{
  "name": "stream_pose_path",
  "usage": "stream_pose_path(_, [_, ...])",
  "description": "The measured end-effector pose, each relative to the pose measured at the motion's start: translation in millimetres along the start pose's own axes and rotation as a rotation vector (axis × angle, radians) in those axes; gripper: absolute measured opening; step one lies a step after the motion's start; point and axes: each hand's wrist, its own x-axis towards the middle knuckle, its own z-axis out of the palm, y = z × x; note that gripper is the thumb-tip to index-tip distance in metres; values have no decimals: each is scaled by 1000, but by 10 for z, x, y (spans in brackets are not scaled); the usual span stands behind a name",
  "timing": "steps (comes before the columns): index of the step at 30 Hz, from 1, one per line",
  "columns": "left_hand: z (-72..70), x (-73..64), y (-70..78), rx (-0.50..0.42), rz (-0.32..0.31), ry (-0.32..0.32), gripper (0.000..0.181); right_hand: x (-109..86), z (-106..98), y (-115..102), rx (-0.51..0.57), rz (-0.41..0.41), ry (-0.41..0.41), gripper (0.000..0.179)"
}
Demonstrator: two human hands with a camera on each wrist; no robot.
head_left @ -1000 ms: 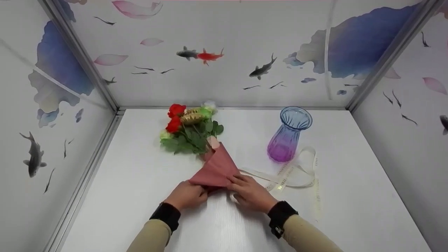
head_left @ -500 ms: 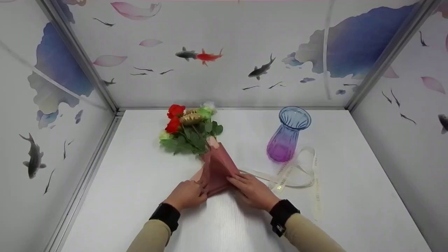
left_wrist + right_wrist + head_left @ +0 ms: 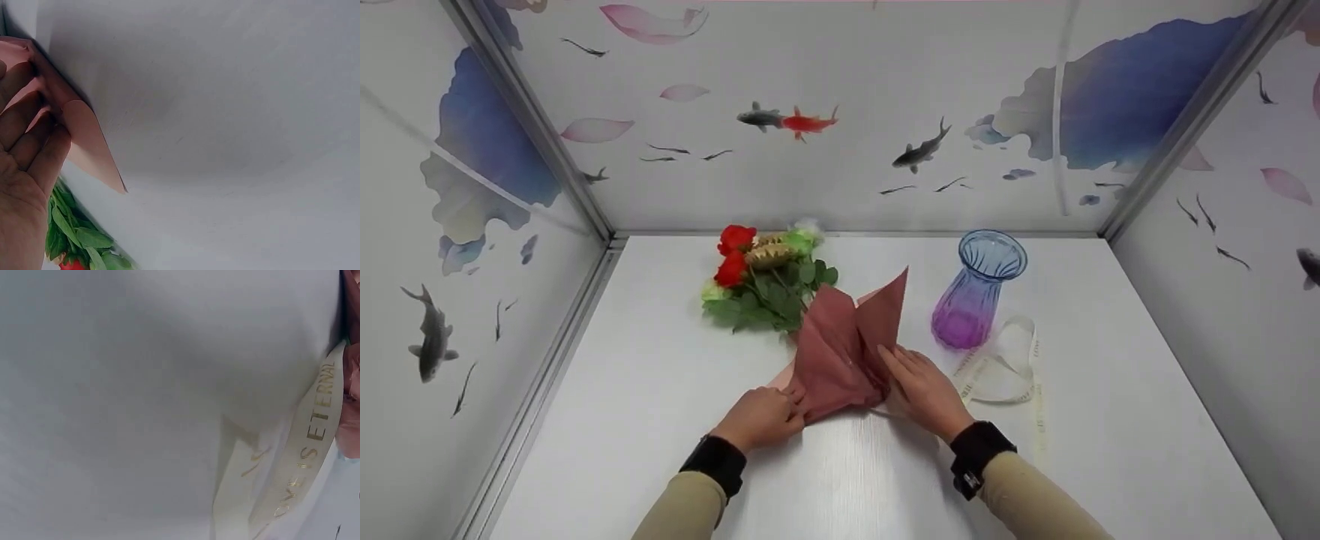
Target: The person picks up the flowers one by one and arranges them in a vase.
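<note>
The table (image 3: pixel 607 442) is edged on three sides: the back wall (image 3: pixel 840 199) across the far end, the left wall (image 3: pixel 405 420) and the right wall (image 3: pixel 1200 300) slanting away toward the near side. A wide stretch of white tabletop runs from the left hand (image 3: pixel 760 417) to the left edge, another from the ribbon (image 3: pixel 312 444) to the right edge, and a third lies between the forearms. The bouquet (image 3: pixel 780 304) nearly reaches the back edge, and a strip of table separates it from the vase (image 3: pixel 967 304), with one peak of the paper (image 3: pixel 832 356) sticking up into that gap. There is one bouquet, one vase, and two red roses (image 3: pixel 731 268) among the blooms. The bouquet lies left of centre, heads toward the far left, its long axis slanting down to the near right, where the stems go behind the paper. The paper stands creased between the hands, two peaks pointing to the far side. The left hand grips its near left corner with bent fingers. The right hand (image 3: pixel 928 395) lays straight fingers against the right flap; its thumb is hidden, so I cannot tell whether it pinches. The vase stands upright beyond that hand, the ribbon looping just beside its base.
</note>
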Motion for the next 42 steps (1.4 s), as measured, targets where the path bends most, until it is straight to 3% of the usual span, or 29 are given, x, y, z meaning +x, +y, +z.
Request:
stream_pose_path(9, [-16,-4,13,19,34,-8,29,-46,-25,123,0,276,-83,50])
stream_pose_path(16, [2,-17,6,28,35,1,27,-106,-27,179,84,473,-222,50])
stream_pose_path(21, [-1,-20,-2,17,27,-4,29,-178,-6,203,85,509,-296,48])
stream_pose_path(28, [-35,-1,14,-44,-11,-29,29,-194,1,210,-38,486,-342,49])
stream_pose_path(32, [-14,-6,12,-156,-85,-5,33,-189,-8,192,-42,478,-342,50])
stream_pose_path(42, [0,81,8,-487,-426,131,79,-197,4,196,-15,503,-360,52])
